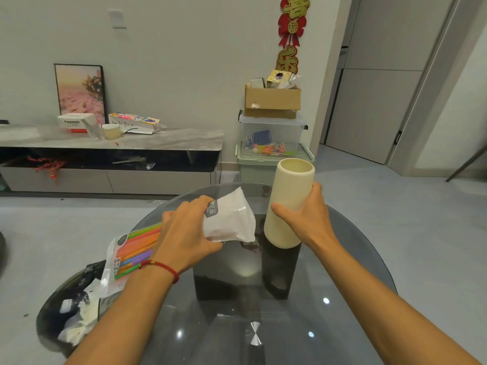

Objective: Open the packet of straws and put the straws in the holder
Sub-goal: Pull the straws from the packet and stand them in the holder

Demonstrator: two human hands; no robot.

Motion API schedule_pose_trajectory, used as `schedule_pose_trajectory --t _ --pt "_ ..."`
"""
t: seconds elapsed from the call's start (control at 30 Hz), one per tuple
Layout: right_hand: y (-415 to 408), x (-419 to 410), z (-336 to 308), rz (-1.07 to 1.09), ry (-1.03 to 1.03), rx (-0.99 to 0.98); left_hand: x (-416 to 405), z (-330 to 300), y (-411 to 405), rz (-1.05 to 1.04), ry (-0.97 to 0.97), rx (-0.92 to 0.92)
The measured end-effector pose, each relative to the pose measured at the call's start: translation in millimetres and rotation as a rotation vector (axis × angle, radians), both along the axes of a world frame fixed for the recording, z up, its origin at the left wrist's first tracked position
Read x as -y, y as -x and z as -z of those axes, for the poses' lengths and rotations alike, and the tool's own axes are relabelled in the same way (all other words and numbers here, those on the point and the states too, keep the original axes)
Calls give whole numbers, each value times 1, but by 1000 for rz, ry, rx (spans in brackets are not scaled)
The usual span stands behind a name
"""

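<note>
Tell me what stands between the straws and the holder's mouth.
The packet itself: it looks unopened, straws sealed inside, under the left hand, which grips a white bag. The holder, gripped by the right hand, has an open mouth.

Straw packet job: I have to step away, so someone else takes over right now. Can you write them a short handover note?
Left hand: grips a white packet above the glass table, fingers curled over its top.
Right hand: holds the cream holder, tilted, its open mouth up and away from the person.
Packet of coloured straws: lies at the table's left edge, partly under the left forearm.
Done: holder is in hand; no straws show at its mouth.
Left: open the packet, put the straws into the holder.
</note>
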State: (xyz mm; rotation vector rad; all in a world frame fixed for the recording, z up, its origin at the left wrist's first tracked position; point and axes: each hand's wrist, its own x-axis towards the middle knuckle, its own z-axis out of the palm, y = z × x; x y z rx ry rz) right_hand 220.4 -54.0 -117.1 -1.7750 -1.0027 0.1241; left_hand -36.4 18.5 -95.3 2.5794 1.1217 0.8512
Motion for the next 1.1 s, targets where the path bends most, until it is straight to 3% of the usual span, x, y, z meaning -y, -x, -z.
schedule_pose_trajectory --t 0.17,0.23,0.3,0.4,0.5,0.67,0.93,1.1 --pt "31 62 -22 -13 80 -68 34 -7 11 64 -4 40" --pt "49 90 -30 36 -134 125 46 -10 16 61 -36 53" --pt "68 111 -38 -98 -237 280 55 -11 20 54 -60 43" --pt "93 123 -45 -423 -54 226 67 -12 24 78 -87 1" --pt "103 118 -39 -423 104 289 73 -10 28 112 -134 -44" --pt "103 110 -27 -482 128 131 80 -7 24 93 -201 -130" --pt "101 105 -20 -491 34 31 76 1 27 141 -73 -110" --pt "81 110 -24 -457 7 -158 66 2 34 116 -3 -97"
